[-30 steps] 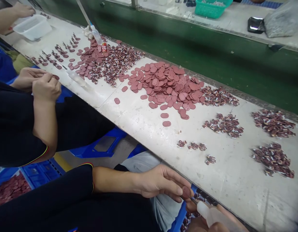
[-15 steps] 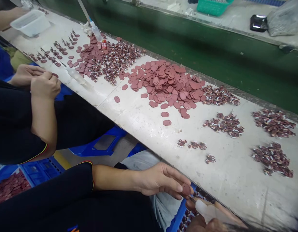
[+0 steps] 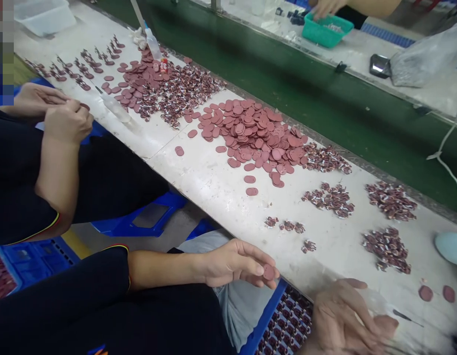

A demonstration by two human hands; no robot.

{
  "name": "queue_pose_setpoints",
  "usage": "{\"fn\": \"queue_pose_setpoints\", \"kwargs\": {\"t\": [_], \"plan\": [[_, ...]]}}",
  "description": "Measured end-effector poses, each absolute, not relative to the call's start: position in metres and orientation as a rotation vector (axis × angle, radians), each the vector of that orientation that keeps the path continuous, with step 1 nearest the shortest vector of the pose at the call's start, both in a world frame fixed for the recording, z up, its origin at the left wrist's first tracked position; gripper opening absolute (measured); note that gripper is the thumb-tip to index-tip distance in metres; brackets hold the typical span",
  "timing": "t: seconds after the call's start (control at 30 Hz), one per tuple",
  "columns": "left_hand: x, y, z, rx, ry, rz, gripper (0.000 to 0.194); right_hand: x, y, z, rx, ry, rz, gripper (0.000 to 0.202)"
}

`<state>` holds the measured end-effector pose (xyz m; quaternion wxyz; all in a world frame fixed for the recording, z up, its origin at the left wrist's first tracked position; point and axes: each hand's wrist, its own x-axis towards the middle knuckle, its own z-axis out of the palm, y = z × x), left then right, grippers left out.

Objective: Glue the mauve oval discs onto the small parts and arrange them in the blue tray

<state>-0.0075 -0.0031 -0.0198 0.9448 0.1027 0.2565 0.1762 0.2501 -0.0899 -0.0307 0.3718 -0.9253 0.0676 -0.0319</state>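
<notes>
My left hand [image 3: 236, 264] holds a reddish-brown oval disc [image 3: 269, 272] between thumb and fingers, just off the table's near edge. At the lower right is my right hand [image 3: 345, 310], its fingers smeared by motion. Another disc [image 3: 386, 325] shows at its fingertips; whether it is gripped is unclear. Beside that hand, a dark thin nozzle [image 3: 408, 318] lies over the table, with a blurred translucent bottle partly hidden behind the fingers. Two loose discs, one [image 3: 426, 293] nearer my hand, rest to the right. Small dark figure parts [image 3: 309, 246] lie ahead.
A large disc pile [image 3: 250, 128] and heaps of figure parts [image 3: 387, 249] cover areas of the white table [image 3: 213, 182]. A co-worker's hands [image 3: 67, 118] are at the left. Below the near edge stands a blue crate [image 3: 267, 320] of parts. Across the green gap, another person's hand touches a green basket [image 3: 326, 37].
My right hand has moved right, away from my left hand and its disc, onto the table. The nozzle no longer meets that disc. A hand has appeared at the green basket.
</notes>
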Motion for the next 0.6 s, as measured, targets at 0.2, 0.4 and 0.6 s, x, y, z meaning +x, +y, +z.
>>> {"fn": "queue_pose_setpoints", "kwargs": {"t": [0.2, 0.4, 0.6], "plan": [[-0.015, 0.002, -0.018, 0.254, 0.514, 0.391, 0.033, 0.199, -0.070, 0.000, -2.107, -0.852, 0.251, 0.048], [-0.017, 0.001, -0.016, 0.247, 0.502, 0.398, 0.033, 0.231, -0.042, -0.022, -2.076, -1.941, -0.002, 0.043], [-0.015, 0.001, -0.019, 0.238, 0.526, 0.406, 0.037, 0.226, -0.076, -0.007, -2.408, -1.233, 0.512, 0.043]]}}
